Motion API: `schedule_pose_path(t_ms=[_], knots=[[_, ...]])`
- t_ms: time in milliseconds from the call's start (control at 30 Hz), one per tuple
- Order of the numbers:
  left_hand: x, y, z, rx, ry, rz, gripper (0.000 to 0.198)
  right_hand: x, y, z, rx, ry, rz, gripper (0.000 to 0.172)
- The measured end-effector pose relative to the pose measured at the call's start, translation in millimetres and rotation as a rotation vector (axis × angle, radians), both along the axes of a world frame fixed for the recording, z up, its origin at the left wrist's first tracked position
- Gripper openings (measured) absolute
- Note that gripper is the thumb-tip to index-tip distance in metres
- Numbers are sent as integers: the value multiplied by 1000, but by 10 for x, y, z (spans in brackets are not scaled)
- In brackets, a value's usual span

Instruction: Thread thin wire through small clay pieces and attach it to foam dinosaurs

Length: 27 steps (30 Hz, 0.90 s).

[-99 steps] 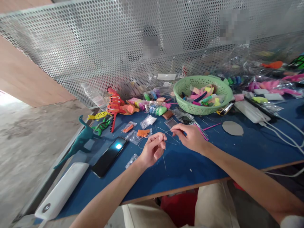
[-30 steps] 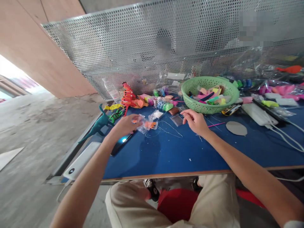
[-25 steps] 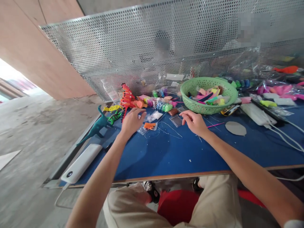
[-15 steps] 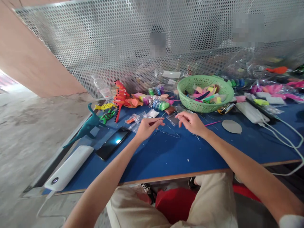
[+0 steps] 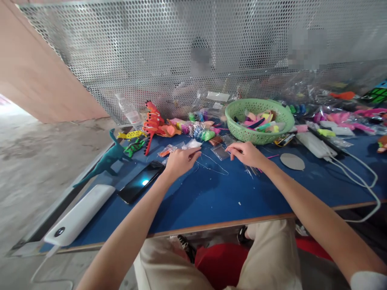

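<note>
Over the blue table (image 5: 199, 205), my left hand (image 5: 182, 161) is closed, with thumb and forefinger pinched on a thin thread (image 5: 216, 170) that loops down to the tabletop. My right hand (image 5: 245, 154) is pinched too, to the right of the left one and apart from it; what its fingertips hold is too fine to make out. Thin wire-like strands (image 5: 250, 170) show just below my right hand. Between and behind the hands lie a small clear bag (image 5: 220, 152) and a brown piece (image 5: 215, 140).
A green basket (image 5: 259, 136) of colourful pieces stands behind my right hand. At the left are a phone (image 5: 140, 183), a white power bank (image 5: 81, 213) and a teal dinosaur (image 5: 110, 159). A grey oval (image 5: 292, 161) and white cables lie at the right.
My hands have moved apart a little, the left one shifting leftward. More of the thin strands now show under my right hand. The view has shifted slightly.
</note>
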<state>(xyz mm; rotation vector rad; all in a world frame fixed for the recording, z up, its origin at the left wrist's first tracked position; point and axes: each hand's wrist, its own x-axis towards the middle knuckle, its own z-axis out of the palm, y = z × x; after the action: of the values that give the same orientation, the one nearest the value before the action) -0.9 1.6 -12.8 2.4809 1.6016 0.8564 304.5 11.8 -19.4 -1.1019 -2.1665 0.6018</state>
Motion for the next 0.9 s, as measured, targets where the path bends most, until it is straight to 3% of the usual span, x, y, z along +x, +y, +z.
schedule_pose_path(t_ms=[167,400,533,667,900], knots=[[-34,41,-9,193,157,75,33,-126,-115,42,-47,-30,113,30],[23,33,-70,72,18,-78,33,-352,-221,-7,-177,98,165,30],[101,13,-79,64,-19,-49,33,-384,-236,-10,-187,170,114,32],[118,54,-58,177,-26,-25,32,-396,-247,-25,-301,196,165,32],[187,77,-84,279,95,-238,43,-516,-326,-51,-388,242,247,33]])
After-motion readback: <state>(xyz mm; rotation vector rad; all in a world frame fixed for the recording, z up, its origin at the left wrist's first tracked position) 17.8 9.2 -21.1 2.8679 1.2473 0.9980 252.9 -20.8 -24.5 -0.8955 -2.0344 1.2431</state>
